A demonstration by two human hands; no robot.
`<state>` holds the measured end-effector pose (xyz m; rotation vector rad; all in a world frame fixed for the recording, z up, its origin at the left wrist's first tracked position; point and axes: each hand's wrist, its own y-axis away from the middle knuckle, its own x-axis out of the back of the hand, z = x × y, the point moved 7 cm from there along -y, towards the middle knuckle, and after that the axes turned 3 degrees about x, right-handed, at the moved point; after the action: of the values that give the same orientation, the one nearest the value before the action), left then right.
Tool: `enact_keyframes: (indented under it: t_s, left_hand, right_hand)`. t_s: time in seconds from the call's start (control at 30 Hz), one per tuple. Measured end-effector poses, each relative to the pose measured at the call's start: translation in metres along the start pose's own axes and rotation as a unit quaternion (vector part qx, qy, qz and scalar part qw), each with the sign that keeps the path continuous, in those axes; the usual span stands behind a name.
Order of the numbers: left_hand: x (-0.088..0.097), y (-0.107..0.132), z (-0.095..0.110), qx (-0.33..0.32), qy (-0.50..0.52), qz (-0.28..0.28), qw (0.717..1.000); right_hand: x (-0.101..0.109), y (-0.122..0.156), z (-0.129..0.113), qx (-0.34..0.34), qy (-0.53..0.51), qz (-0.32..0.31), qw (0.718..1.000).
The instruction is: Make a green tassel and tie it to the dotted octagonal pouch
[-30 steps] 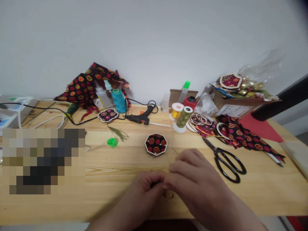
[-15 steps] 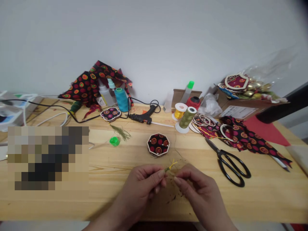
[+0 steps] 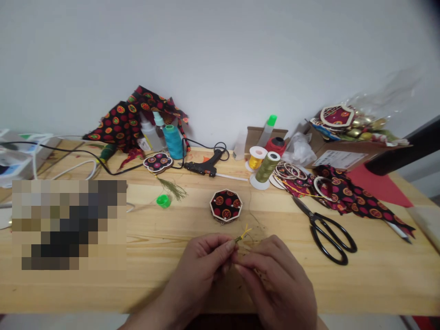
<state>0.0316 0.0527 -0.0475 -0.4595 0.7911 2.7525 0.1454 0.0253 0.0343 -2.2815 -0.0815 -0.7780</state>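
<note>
Between the thumb and fingers of my left hand [image 3: 209,259] is a small green tassel [image 3: 238,239], its neck wound with thread and its yellow cord ends [image 3: 246,230] sticking up. Most of the tassel is hidden in the hand. My right hand [image 3: 280,279] is closed close beside it, thumb and forefinger pinching fine green thread just below the tassel's neck; the thread's end is hidden. A loose strand of green thread [image 3: 253,215] trails on the table above the hands. Beyond them lies an octagonal fabric-covered piece [image 3: 226,206] with a pale wooden rim.
Black-handled scissors [image 3: 332,238] lie to the right. Behind stand an olive thread spool [image 3: 267,167], a yellow spool [image 3: 255,160] and a glue gun [image 3: 202,168]. Leftward are a green cap [image 3: 163,200], a flower-shaped piece [image 3: 157,162] and a teal spool [image 3: 173,142]. A blurred patch covers the left front.
My right hand has moved left and slightly down, its fingertips now right by my left fingers. My left hand keeps its hold on the tassel.
</note>
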Motion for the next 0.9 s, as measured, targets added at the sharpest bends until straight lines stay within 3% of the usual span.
enact_keyframes:
  t_s: [0.13,0.23,0.3,0.43,0.53,0.73,0.9]
  left_hand:
    - [-0.002,0.000,-0.004,0.028,0.035,-0.015,0.999]
    - [-0.001,0.001,-0.004,0.039,0.051,-0.007,0.998]
    - [-0.001,0.002,-0.001,0.034,0.053,-0.001,0.998]
    - [-0.003,0.003,0.003,0.023,0.062,-0.010,0.998]
    - [-0.004,0.003,0.004,0.020,0.073,-0.018,0.997]
    - [-0.004,0.003,0.000,0.024,0.084,-0.025,0.996]
    - [-0.007,0.003,-0.004,0.040,0.097,-0.029,0.994]
  right_hand:
    - [-0.001,0.000,-0.018,0.102,0.017,-0.044,0.994]
    - [0.007,0.003,-0.021,0.119,-0.045,-0.088,0.988]
    - [0.017,0.003,-0.012,0.074,-0.058,-0.058,0.994]
    - [0.034,0.007,0.020,-0.077,0.002,0.084,0.993]
    - [0.026,0.015,0.031,-0.117,0.028,0.081,0.989]
    - [0.013,0.017,0.005,0.064,0.114,0.011,0.991]
    - [0.008,-0.002,-0.017,0.142,0.147,0.000,0.979]
